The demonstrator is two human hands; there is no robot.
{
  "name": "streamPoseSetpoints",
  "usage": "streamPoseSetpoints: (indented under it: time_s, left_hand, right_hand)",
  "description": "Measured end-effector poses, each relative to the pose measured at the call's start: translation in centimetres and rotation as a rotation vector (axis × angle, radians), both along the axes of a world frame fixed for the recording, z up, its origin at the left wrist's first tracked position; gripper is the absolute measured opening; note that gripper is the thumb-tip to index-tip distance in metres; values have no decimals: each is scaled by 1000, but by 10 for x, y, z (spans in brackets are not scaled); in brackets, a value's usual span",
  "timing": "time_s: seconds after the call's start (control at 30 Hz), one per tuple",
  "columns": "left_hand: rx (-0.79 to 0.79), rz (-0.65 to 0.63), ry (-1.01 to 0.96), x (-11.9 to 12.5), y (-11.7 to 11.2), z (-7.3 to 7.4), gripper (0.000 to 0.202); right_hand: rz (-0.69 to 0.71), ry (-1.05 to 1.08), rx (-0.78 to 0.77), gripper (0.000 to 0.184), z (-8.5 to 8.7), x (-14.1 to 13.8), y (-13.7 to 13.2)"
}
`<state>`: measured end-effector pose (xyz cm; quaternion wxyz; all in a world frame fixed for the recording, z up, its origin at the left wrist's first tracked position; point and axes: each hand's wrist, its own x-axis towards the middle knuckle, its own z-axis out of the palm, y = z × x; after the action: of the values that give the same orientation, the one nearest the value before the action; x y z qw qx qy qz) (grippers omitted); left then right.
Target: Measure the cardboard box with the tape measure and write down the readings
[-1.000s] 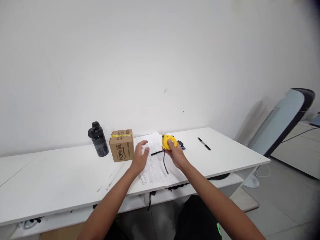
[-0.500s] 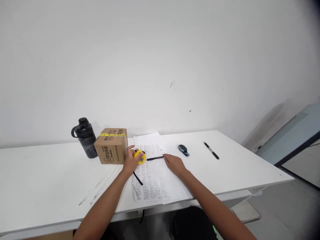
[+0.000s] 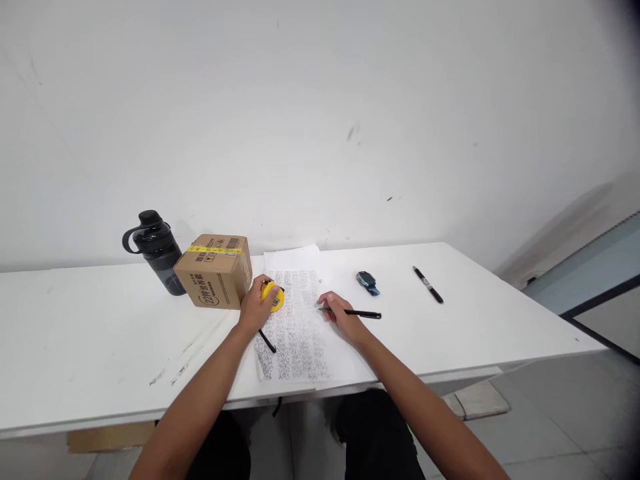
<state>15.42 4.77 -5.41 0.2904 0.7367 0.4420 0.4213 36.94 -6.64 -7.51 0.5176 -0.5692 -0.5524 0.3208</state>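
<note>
My left hand is closed round a yellow tape measure that rests on a printed sheet of paper, right beside a small cardboard box. The tape measure's black strap trails toward me over the sheet. My right hand grips a black pen in a writing hold, its tip touching the right side of the sheet.
A black water bottle stands left of the box. A small blue device and a second black pen lie on the white table to the right. The wall runs just behind; floor lies beyond the right edge.
The tape measure passed from my right hand to my left and was set beside the box. My right hand then took up the black pen from the paper.
</note>
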Motion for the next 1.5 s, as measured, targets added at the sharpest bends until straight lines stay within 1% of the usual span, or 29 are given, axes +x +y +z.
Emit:
streamPoseSetpoints:
  time_s: [0.07,0.13,0.23,0.4,0.53,0.67,0.8,0.93,1.07,1.1,1.23,1.37,1.5]
  left_hand:
    - [28,-8,-9,0,0,0,32]
    - [40,-16,-15,0,1,-1,33]
    - [51,-36,3,0,2,-2,35]
    - [49,-44,25,0,2,-2,37]
    - [43,-12,2,0,2,-3,37]
    - [35,-9,-8,0,2,-4,37]
    - [48,-17,8,-1,1,-4,38]
    - [67,-24,13,-2,1,-4,37]
    - [88,-32,13,-1,3,-5,37]
    - [93,-30,13,-1,3,-6,38]
    - [124,-42,54,-2,4,-6,42]
    - [142,-72,91,-3,4,-6,44]
    - [140,-73,94,-5,4,-5,44]
  right_hand:
    - [-34,-34,-30,46,1,-3,2]
    - [-109,-70,-66,47,1,-6,4]
    - [-180,-84,-79,44,3,-7,4]
    - [-116,-116,-59,42,3,-7,2]
    - [-130,-109,-49,41,1,-7,1]
    - [-82,-119,-64,39,1,-8,1]
    - [-120,-104,-67,41,1,-8,1]
    - [-77,-111,-76,40,1,-9,1]
    - [-189,-89,-68,42,4,-10,0]
    - [-197,-87,-74,42,4,-10,0]
    - [-119,-91,-83,41,3,-9,1]
    - [-156,-65,-72,43,0,-8,1]
    - [-167,-59,-80,42,-2,-8,1]
